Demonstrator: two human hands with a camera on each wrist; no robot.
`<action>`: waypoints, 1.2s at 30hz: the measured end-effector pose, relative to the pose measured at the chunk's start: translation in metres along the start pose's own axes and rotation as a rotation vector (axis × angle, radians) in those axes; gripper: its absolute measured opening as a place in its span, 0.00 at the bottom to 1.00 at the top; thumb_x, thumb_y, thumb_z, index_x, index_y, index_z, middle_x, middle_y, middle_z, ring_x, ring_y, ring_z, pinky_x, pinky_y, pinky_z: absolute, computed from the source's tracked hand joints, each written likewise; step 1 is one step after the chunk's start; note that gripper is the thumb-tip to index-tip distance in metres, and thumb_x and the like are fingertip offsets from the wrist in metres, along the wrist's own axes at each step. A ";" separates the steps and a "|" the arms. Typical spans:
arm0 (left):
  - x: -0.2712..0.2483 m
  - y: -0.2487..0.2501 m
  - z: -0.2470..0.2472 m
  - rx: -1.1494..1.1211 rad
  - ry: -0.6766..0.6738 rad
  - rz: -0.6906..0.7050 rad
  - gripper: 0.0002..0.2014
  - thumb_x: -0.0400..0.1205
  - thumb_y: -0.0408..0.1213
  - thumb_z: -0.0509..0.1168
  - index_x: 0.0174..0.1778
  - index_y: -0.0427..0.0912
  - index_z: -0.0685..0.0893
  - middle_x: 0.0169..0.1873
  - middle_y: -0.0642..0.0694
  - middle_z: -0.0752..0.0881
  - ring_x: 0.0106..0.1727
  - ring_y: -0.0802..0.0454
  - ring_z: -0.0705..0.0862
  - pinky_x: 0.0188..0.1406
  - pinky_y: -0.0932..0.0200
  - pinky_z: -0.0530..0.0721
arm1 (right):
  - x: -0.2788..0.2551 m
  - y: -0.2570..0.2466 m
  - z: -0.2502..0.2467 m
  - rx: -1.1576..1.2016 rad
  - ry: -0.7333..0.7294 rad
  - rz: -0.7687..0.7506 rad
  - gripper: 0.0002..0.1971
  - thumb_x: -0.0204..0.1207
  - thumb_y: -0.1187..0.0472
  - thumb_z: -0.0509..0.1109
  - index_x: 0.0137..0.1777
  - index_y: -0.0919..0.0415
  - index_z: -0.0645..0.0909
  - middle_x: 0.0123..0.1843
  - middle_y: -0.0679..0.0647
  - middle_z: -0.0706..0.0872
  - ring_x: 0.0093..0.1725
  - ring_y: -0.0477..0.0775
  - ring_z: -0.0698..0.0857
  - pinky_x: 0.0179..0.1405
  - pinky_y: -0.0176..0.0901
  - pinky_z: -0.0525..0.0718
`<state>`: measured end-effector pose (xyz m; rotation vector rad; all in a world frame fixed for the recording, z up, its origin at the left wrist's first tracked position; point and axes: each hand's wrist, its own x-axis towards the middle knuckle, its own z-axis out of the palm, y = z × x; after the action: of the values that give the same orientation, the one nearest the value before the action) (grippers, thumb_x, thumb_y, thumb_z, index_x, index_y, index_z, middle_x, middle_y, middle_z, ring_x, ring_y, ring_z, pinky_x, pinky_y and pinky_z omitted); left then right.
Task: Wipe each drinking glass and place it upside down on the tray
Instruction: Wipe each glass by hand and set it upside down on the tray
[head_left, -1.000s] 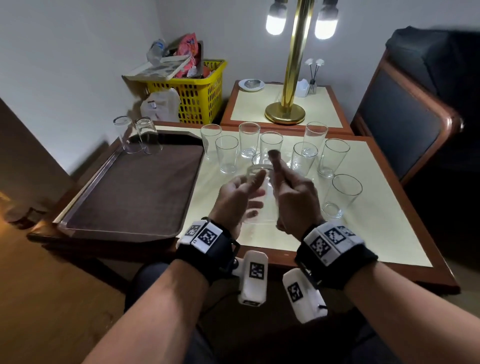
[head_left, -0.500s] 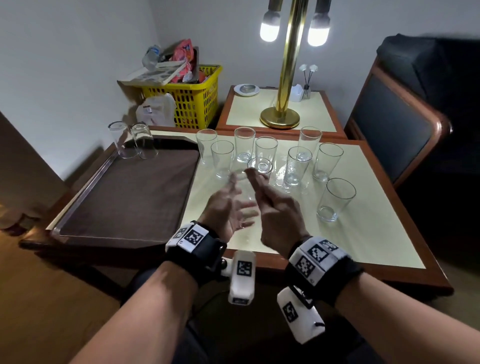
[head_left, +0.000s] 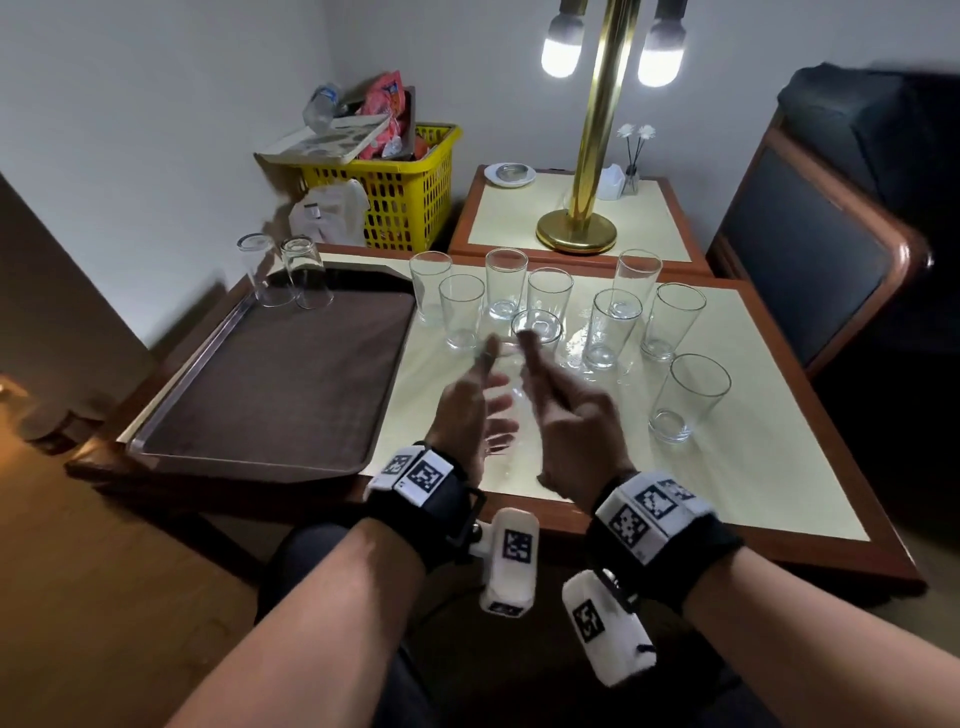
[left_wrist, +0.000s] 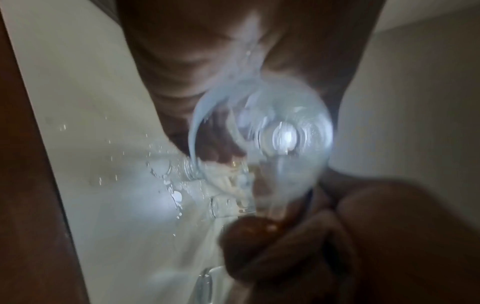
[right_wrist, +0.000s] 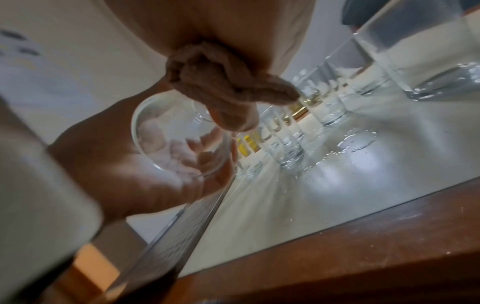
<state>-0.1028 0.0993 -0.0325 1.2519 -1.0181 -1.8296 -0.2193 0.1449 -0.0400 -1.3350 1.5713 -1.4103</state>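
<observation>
The left hand (head_left: 470, 410) grip curls round a glass (right_wrist: 179, 135), while the right hand (head_left: 569, 415) pinches a wadded cloth (right_wrist: 223, 86).

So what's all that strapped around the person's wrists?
Both forearms are bare. Each wrist carries a black band topped with white squares printed in black block patterns. A white capsule-shaped unit, also bearing a printed square, hangs under each wrist; a thin cable trails from the right one.

Eight upright glasses (head_left: 688, 397) on the worktop (head_left: 753, 467). Two upturned glasses (head_left: 306, 273) on one tray (head_left: 249, 459). One held glass (right_wrist: 176, 144); a blurred rim behind it possibly a ninth upright, impossible to tell. One cloth (right_wrist: 221, 86). One yellow basket (head_left: 405, 208). One lamp (head_left: 597, 130), two lit bulbs (head_left: 561, 44).
</observation>
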 end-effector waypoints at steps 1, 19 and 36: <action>0.001 0.001 0.000 -0.054 0.028 -0.026 0.35 0.81 0.72 0.58 0.64 0.41 0.78 0.61 0.34 0.83 0.55 0.36 0.85 0.62 0.41 0.83 | -0.005 -0.002 0.002 0.009 -0.035 -0.007 0.21 0.89 0.56 0.64 0.71 0.25 0.78 0.58 0.16 0.81 0.33 0.29 0.76 0.31 0.22 0.77; -0.003 0.000 -0.003 -0.081 0.072 0.057 0.36 0.73 0.74 0.67 0.61 0.44 0.81 0.57 0.41 0.85 0.52 0.42 0.85 0.58 0.44 0.83 | -0.001 -0.003 0.006 0.027 0.001 0.016 0.19 0.89 0.53 0.64 0.72 0.26 0.78 0.69 0.35 0.86 0.47 0.36 0.85 0.43 0.34 0.80; -0.001 -0.009 -0.001 0.058 -0.018 0.138 0.27 0.73 0.62 0.73 0.56 0.44 0.84 0.48 0.43 0.86 0.39 0.48 0.84 0.40 0.55 0.79 | 0.002 0.000 -0.005 0.131 0.077 0.186 0.15 0.87 0.44 0.66 0.72 0.34 0.82 0.33 0.47 0.81 0.25 0.58 0.75 0.28 0.54 0.82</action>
<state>-0.1025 0.1038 -0.0403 1.1701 -1.1461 -1.7197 -0.2248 0.1446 -0.0388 -1.0423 1.5790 -1.4364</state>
